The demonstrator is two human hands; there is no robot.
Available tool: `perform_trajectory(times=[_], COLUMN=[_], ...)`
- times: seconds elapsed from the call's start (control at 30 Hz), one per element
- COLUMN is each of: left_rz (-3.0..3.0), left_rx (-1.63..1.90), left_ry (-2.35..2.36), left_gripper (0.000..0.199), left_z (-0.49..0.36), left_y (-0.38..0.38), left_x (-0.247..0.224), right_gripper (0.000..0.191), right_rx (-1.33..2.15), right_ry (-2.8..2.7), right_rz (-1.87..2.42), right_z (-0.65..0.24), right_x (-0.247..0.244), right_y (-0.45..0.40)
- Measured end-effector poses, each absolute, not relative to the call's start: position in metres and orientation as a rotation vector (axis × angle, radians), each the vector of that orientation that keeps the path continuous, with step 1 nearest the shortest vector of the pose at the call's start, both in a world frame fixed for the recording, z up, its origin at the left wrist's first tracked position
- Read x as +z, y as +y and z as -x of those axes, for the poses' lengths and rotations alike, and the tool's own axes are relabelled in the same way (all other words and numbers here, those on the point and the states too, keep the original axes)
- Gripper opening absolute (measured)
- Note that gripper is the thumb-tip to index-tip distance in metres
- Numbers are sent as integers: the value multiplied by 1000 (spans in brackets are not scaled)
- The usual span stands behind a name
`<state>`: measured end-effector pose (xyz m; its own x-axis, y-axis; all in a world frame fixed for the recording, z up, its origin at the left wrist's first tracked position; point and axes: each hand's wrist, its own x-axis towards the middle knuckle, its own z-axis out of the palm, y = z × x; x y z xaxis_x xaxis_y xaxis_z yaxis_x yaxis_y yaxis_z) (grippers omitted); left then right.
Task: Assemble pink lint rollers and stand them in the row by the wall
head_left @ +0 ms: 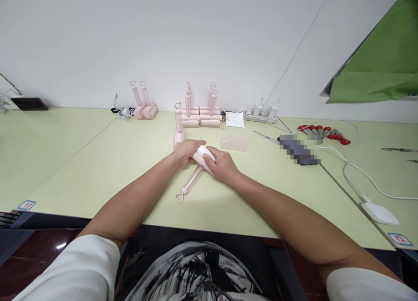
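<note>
Between my two hands is a pink and white rounded device (205, 154), tilted just above or on the table. A clear pink tube with a heart-shaped loop (192, 179) points from it toward me. My left hand (189, 150) is closed round the device's left end. My right hand (223, 163) grips its right end, thumb on the white top. Just beyond my left hand stands a similar pink device with an upright tube (178, 133). A translucent pink box-shaped piece (234, 143) lies beyond my right hand. My fingers hide the device's ends.
More pink devices with upright tubes (200, 111) stand at the wall, with a pair (145, 105) to their left. A power strip (260, 116) with plugs is behind. To the right lie red-handled tools (315, 130), a pixelated dark object (298, 150), a white pad (380, 212) and its cable.
</note>
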<state>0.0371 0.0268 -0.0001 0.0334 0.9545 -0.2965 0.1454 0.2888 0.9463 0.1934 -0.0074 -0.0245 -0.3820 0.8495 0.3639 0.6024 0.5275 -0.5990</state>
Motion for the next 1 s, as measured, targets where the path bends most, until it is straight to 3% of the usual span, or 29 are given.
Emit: perform_trajectory(times=[0.63,0.87,1.0], left_rz=[-967,-1114,-1443], left_rx=[962,1072,1070], left_ry=[1419,1434,1394], left_gripper=[21,24,13], left_z=[-42,-41,-40], left_y=[28,25,15], left_x=[-6,-18,-23], right_gripper=[34,43,42], right_rx=[565,549,769], right_ry=[-1981,-1788,-1566], right_rz=[1361,1501,1489], right_z=[-190,-200,-208], right_x=[-27,-30,-32], right_y=[1,14,24])
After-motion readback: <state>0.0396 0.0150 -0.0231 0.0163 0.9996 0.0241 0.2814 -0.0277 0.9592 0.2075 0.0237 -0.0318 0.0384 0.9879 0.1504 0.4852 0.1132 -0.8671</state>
